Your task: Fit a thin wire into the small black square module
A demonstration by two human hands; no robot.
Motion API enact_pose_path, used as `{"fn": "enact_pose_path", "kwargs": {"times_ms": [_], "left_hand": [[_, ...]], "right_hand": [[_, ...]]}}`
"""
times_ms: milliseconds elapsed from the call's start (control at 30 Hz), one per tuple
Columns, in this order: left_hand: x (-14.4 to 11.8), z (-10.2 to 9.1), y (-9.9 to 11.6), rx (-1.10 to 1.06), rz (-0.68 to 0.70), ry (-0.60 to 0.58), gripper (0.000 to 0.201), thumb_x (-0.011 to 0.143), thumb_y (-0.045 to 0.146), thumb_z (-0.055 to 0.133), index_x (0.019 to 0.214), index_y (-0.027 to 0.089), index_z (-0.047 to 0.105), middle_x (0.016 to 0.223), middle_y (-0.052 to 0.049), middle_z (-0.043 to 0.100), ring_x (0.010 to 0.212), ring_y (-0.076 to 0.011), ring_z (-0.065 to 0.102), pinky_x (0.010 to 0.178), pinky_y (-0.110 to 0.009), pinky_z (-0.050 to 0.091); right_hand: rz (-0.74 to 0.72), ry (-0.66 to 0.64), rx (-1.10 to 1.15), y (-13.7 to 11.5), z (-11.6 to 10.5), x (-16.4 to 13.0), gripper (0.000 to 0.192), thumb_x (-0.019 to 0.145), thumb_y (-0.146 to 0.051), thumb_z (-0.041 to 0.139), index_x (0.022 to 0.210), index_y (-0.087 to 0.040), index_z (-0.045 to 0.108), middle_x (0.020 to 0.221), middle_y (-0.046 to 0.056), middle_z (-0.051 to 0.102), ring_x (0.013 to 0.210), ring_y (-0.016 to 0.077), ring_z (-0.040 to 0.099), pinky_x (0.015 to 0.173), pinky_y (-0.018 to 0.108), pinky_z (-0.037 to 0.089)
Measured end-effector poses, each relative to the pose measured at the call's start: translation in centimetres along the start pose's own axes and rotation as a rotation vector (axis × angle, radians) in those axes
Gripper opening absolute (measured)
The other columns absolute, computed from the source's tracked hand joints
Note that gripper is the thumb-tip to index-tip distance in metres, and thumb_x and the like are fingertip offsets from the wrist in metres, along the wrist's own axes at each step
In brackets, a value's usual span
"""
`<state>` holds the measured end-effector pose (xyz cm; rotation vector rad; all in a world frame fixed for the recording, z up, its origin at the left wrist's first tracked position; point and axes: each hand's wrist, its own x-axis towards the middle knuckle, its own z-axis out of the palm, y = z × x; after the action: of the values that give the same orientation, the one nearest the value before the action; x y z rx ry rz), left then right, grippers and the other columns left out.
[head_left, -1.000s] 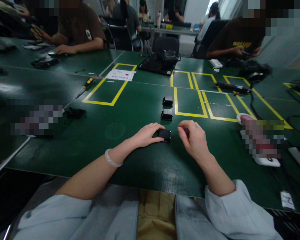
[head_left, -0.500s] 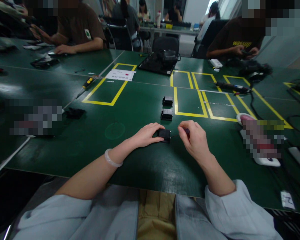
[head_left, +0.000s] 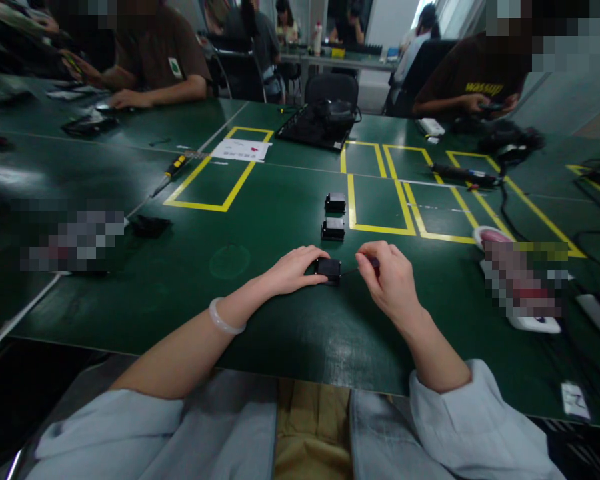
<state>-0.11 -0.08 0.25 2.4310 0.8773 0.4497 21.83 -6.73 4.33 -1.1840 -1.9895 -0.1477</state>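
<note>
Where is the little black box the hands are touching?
The little black box sits on the green table near its front middle, between the left hand and the right hand, just below two more black boxes.

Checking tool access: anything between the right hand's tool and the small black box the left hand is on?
Nothing visible. The left hand steadies the small black box from its left side; the right hand pinches a thin tool whose tip reaches the box's right side. The two other black boxes sit farther back, clear of that gap.

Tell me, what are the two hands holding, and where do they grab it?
The left hand grips a small black box by its left side. The right hand pinches a thin dark tool by its handle, tip toward the box.
</note>
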Motion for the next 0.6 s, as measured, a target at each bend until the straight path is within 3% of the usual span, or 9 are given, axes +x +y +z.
{"fn": "enact_pose_path", "kwargs": {"times_ms": [200, 433, 600], "left_hand": [[-0.02, -0.02, 0.02, 0.009, 0.0, 0.002, 0.036, 0.089, 0.043, 0.061, 0.118, 0.022, 0.055, 0.112, -0.007, 0.061, 0.104, -0.0248, 0.056, 0.089, -0.036, 0.044], [-0.05, 0.09, -0.13, 0.003, 0.011, 0.009, 0.037, 0.089, 0.044, 0.06, 0.119, 0.022, 0.055, 0.113, -0.007, 0.061, 0.104, -0.0247, 0.056, 0.089, -0.036, 0.044], [-0.01, -0.02, 0.01, -0.002, -0.001, 0.002, 0.037, 0.088, 0.043, 0.061, 0.118, 0.022, 0.055, 0.113, -0.008, 0.061, 0.104, -0.025, 0.056, 0.089, -0.037, 0.044]], "right_hand": [[0.003, 0.001, 0.009, -0.17, -0.12, 0.11, 0.015, 0.089, -0.017, 0.044, 0.101, -0.021, 0.053, 0.072, 0.0, 0.059, 0.063, 0.0157, 0.053, 0.067, 0.031, 0.043], [0.017, -0.022, -0.015, -0.21, -0.17, 0.11, 0.006, 0.091, -0.028, 0.052, 0.092, -0.021, 0.053, 0.072, 0.001, 0.06, 0.061, 0.0151, 0.05, 0.065, 0.03, 0.041], [-0.004, 0.005, -0.006, -0.17, -0.07, 0.14, 0.01, 0.091, -0.02, 0.046, 0.099, -0.021, 0.052, 0.073, 0.0, 0.06, 0.063, 0.015, 0.053, 0.065, 0.029, 0.043]]}}
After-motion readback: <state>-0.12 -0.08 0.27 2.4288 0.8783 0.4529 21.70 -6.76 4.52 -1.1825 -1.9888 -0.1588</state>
